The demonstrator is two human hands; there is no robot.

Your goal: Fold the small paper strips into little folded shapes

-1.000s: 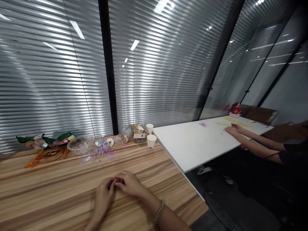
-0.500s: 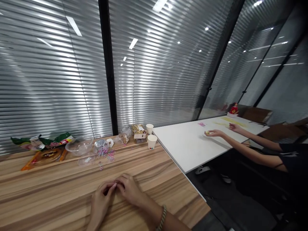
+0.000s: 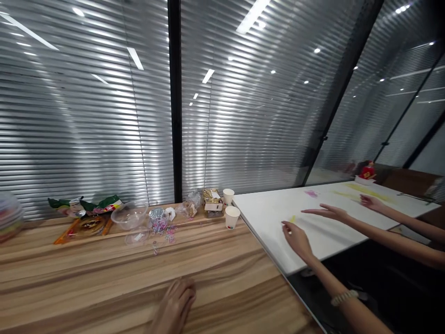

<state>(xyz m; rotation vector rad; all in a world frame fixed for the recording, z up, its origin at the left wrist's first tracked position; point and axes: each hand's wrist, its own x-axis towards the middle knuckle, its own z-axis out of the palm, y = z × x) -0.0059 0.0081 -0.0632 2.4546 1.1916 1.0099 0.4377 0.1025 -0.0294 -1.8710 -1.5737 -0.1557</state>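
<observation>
The person's left hand [image 3: 175, 304] rests on the wooden tabletop [image 3: 104, 273] close to its near edge, fingers loosely curled and lying together, knuckles up; whether anything sits under them cannot be told. The right hand [image 3: 295, 236], a beaded bracelet [image 3: 344, 297] on its wrist, is stretched out over the near left corner of the adjoining white table [image 3: 271, 211], fingertips drawn together as if nipping something very small, though what lies between them is too tiny to make out. Just beyond those fingertips a small yellow piece [image 3: 292, 218] lies on the white surface. Another person's hand [image 3: 328, 212] hovers flat and spread a little farther along the same table, and that person's other hand [image 3: 370, 202] lies nearer the far right end, beside yellow smears [image 3: 365, 192] and a pink patch [image 3: 311, 193]. A small red figure [image 3: 366, 170] stands at the far right corner of the white table. Along the far edge of the wooden tabletop sit two paper cups [image 3: 232, 216], a gold-wrapped box [image 3: 211, 200], a clear plastic bowl [image 3: 129, 216], a scatter of coloured paper clips [image 3: 162, 228] and green snack packets [image 3: 100, 205]. Grey blinds [image 3: 86, 116] close off the wall behind.
</observation>
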